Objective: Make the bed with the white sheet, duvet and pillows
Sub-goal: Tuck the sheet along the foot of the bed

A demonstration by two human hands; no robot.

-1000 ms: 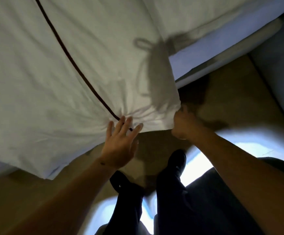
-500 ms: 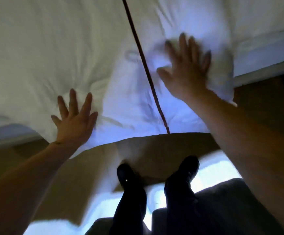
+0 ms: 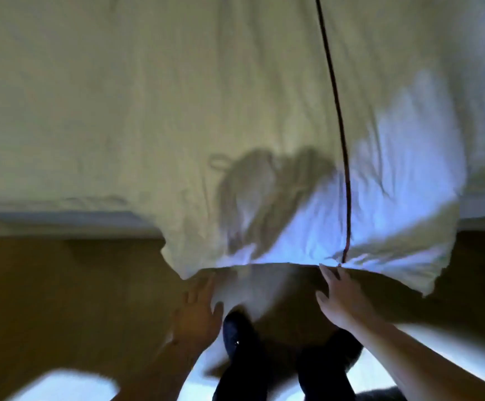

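Head view shows the white duvet (image 3: 177,111) overhanging the bed edge mid-frame, right hand (image 3: 342,296) and blurred left hand (image 3: 199,311) below its hem, fingers spread, gripping nothing; advisable: pull hem square.

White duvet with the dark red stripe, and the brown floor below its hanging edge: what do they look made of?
The white duvet with the dark red stripe looks like soft woven cloth, probably cotton, matte: it creases and drapes over the bed edge. The stripe seems sewn piping or ribbon, too blurred to say. The brown floor is matte and even, possibly carpet; the blur leaves it open.
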